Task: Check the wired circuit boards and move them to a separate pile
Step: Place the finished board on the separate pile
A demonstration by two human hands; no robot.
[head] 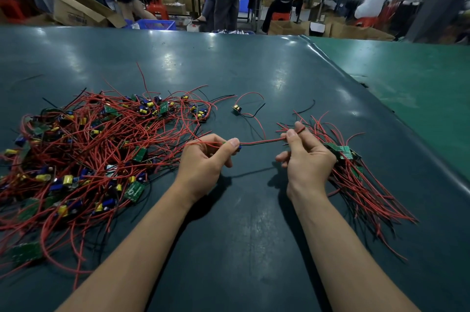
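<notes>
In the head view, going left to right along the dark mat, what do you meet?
Big tangled pile → left hand → taut red wire → right hand → sorted bundle.

We see the left hand [203, 159] and right hand [305, 156] pinching a red wire [262, 141] taut between them above the dark green mat [254, 70], a tangled board pile [84, 149] left, a smaller bundle [356, 177] right.
</notes>
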